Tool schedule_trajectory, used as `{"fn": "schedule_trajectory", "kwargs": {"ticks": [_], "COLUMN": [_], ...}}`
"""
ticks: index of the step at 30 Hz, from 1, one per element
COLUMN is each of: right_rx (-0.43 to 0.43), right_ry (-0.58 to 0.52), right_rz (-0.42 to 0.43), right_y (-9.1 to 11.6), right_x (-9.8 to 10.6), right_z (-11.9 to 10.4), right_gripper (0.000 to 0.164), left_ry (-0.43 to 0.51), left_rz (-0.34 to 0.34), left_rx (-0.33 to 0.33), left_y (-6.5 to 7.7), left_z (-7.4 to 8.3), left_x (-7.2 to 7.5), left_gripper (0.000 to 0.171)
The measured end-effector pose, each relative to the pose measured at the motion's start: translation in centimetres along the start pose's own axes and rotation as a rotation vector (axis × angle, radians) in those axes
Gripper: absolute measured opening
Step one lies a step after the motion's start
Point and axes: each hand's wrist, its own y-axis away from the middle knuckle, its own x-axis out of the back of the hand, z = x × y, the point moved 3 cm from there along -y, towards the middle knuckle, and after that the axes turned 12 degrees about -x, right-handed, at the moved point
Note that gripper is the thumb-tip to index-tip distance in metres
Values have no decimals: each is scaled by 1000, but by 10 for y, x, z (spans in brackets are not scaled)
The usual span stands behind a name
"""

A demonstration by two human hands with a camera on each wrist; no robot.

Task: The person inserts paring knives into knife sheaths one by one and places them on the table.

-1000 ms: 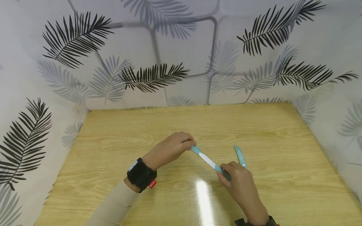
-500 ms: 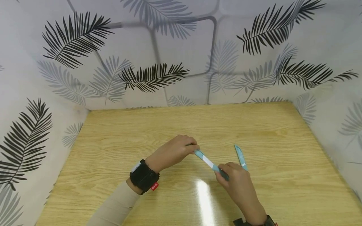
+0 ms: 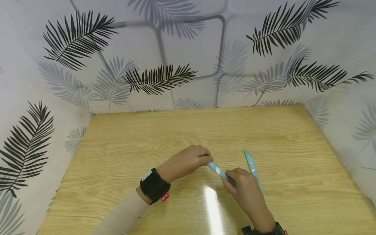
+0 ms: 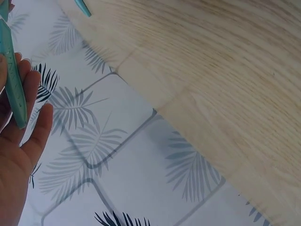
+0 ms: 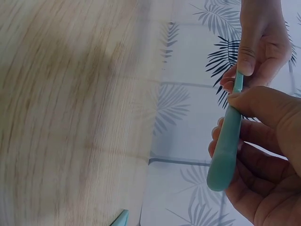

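Between both hands is a small knife with a turquoise handle. My right hand grips the handle, thumb along its top near the blade end. My left hand pinches a matching turquoise sheath between thumb and fingers. Most of the blade is inside the sheath; in the head view only a short white stretch shows between sheath and handle. Both are held above the table. Just beyond the right hand, a second turquoise knife, apparently sheathed, lies on the table, its near end partly behind that hand.
The wood-grain table is bounded at the back and sides by white cloth with a leaf print. A bright light reflection falls on the tabletop near the front. Dark bands are worn on the wrists.
My left hand has moved right and nearer with the sheath, which slides over the blade, so less white shows. The right hand shifted slightly left, and more of the lying knife is visible.
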Motion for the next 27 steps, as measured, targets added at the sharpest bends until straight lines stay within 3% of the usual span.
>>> {"fn": "schedule_trajectory", "kwargs": {"ticks": [19, 27], "right_rx": [-36, -111], "right_ry": [16, 50], "right_rz": [-6, -71], "right_y": [2, -3], "right_x": [-3, -2], "right_z": [0, -3], "right_gripper": [17, 13], "left_ry": [32, 40], "left_rz": [-21, 39], "left_rx": [-6, -18], "left_y": [-6, -3], "left_z": [6, 3], "left_x": [-5, -7], "left_gripper": [17, 20]}}
